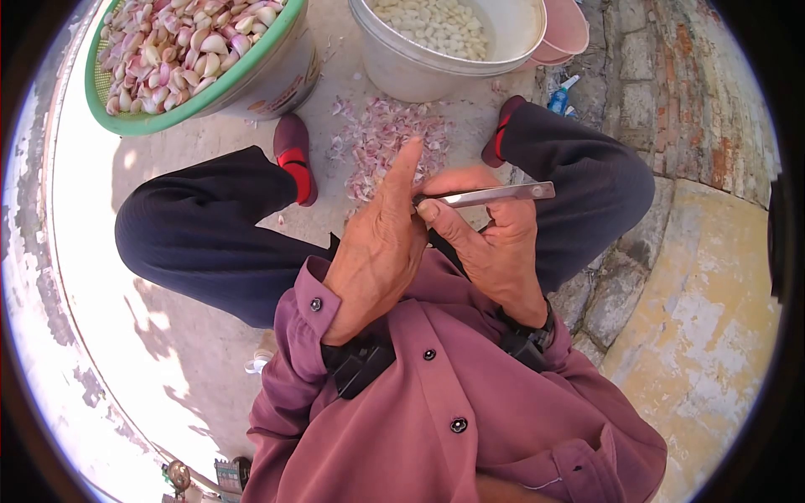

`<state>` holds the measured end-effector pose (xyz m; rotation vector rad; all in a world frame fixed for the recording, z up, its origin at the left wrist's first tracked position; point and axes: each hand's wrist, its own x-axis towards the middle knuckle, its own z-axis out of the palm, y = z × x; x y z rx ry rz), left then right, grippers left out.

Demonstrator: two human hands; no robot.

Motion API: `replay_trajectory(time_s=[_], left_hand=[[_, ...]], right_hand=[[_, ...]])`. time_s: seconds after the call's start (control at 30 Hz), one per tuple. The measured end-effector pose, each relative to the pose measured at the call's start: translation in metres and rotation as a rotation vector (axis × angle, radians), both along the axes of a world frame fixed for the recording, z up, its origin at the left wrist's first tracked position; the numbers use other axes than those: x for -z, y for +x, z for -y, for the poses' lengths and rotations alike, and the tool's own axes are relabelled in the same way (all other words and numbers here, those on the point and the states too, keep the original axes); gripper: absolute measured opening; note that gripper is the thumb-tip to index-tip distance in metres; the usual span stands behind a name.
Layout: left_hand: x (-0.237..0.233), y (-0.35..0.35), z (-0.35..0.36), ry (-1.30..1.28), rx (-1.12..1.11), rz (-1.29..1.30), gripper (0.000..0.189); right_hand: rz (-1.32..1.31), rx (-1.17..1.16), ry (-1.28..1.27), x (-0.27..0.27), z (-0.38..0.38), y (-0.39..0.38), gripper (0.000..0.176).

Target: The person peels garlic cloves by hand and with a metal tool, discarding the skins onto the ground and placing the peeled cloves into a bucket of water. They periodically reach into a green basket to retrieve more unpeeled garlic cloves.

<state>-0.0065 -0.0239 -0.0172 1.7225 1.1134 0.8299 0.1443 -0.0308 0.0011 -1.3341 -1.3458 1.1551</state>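
My right hand is closed round a small metal knife, whose flat end with a hole sticks out to the right. The knife's other end points at my left hand, and the two hands meet in front of my body. My left hand has one digit raised and the others curled inward; what they hold, if anything, is hidden. Beyond my hands, a heap of pink and white garlic skins lies on the ground between my feet.
At the upper left, a green-rimmed basket of unpeeled garlic cloves rests on a bucket. A white bucket holds peeled cloves in liquid. Beside it are a pink container and a blue bottle. A brick wall runs along the right.
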Motion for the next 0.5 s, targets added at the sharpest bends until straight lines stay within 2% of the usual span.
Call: replay_trajectory(time_s=[0.07,0.1,0.17,0.2,0.27,0.3,0.37,0.43,0.5], left_hand=[[0.004,0.001,0.003,0.023,-0.015,0.012,0.055],[-0.001,0.001,0.003,0.024,-0.014,0.012,0.055],[-0.012,-0.001,0.002,-0.211,-0.058,0.144,0.041],[-0.010,-0.003,-0.001,-0.205,-0.064,0.143,0.041],[-0.003,-0.005,-0.002,-0.264,-0.056,0.369,0.031],[-0.007,-0.006,-0.003,-0.260,-0.058,0.369,0.031],[-0.017,-0.006,-0.003,-0.543,-0.125,0.572,0.027],[-0.012,-0.005,-0.001,-0.493,-0.111,0.542,0.028],[-0.007,-0.003,0.001,-0.435,-0.099,0.518,0.028]], right_hand=[[0.032,-0.026,-0.001,0.006,-0.001,0.002,0.015],[0.008,0.040,-0.013,0.014,-0.002,0.003,0.013],[0.012,0.105,-0.048,0.024,-0.003,0.006,0.012],[0.010,0.099,-0.042,0.029,-0.005,0.009,0.012],[0.016,0.174,-0.157,0.039,-0.002,0.016,0.014],[0.012,0.188,-0.190,0.043,-0.001,0.021,0.015],[0.054,0.147,-0.181,0.044,0.000,0.032,0.017],[0.097,0.114,-0.174,0.038,-0.001,0.031,0.020],[-0.087,0.115,-0.106,0.025,-0.002,0.024,0.022]])
